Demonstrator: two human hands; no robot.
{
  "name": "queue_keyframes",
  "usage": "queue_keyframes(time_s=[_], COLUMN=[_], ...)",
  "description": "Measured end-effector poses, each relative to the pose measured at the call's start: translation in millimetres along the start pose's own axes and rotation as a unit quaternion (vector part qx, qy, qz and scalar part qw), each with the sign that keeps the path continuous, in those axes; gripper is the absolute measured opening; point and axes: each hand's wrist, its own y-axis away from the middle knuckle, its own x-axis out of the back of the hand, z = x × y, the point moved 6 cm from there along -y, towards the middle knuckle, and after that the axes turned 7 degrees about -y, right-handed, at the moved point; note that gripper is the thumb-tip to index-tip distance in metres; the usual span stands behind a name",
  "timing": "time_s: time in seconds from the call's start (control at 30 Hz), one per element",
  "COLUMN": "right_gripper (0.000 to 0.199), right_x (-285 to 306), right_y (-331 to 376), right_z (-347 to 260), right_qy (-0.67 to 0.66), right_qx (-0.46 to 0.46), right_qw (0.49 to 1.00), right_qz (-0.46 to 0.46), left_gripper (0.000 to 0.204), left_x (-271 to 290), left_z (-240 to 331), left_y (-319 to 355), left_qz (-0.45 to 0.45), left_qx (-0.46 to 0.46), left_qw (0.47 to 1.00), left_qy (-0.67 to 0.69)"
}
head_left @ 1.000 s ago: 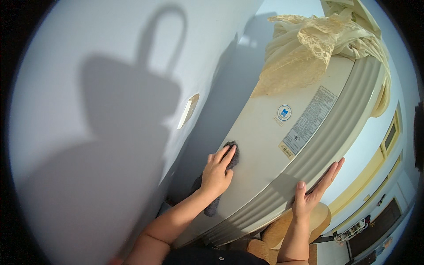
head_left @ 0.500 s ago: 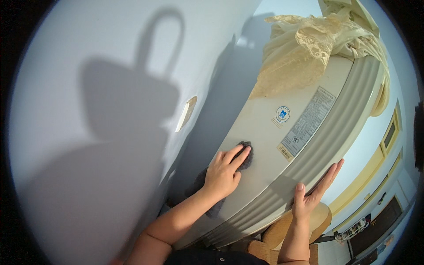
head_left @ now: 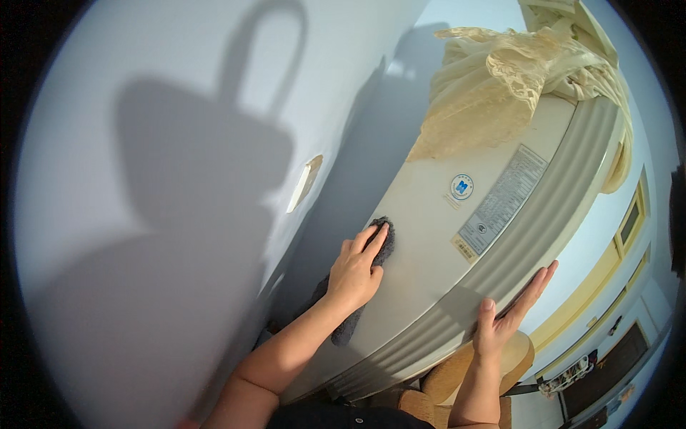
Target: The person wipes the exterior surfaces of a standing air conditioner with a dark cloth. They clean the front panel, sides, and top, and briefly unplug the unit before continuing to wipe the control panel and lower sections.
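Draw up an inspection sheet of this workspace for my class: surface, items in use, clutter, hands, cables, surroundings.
Surface: pale appliance panel, bearing a round sticker and a long grey label.
Items in use: dark grey cloth, against the panel.
Clutter: cream lace cover, bunched over the appliance's far end.
Hands: left hand on the cloth; right hand against the appliance's ridged front.
Cables: nothing seen.
Surroundings: pale wall at left with a small wall plate and a large shadow; tan padded furniture lower right.
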Motion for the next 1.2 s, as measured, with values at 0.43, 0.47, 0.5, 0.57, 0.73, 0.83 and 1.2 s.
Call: queue_keyframes(time_s=[0.43,0.47,0.5,0.57,0.73,0.83,1.2], right_gripper=[0.089,0.089,0.088,0.089,0.089,0.089,0.089], right_x=[0,-1,-1,-1,-1,0,0], right_y=[2,2,1,2,1,1,1], right_z=[3,2,1,2,1,1,1], right_qy=[0.001,0.002,0.002,0.001,0.004,0.003,0.007], right_qx=[-0.005,-0.004,-0.004,-0.003,-0.001,-0.006,-0.012], right_qw=[1.000,1.000,1.000,1.000,1.000,1.000,1.000], right_qz=[0.008,0.008,0.009,0.012,0.012,0.010,0.003], left_gripper=[0.069,0.069,0.070,0.070,0.070,0.071,0.072], left_x=[3,3,4,4,6,7,11], left_z=[-1,-1,-1,0,0,1,-2], left_y=[-1,-1,-1,-1,-2,-3,-13], left_qz=[0.004,0.007,0.010,0.012,0.014,0.012,0.006], left_qx=[-0.021,-0.022,-0.024,-0.030,-0.046,-0.049,-0.058], left_qw=[1.000,1.000,1.000,0.999,0.999,0.998,0.998], left_qy=[-0.002,0.002,0.004,-0.002,-0.017,-0.024,-0.036])
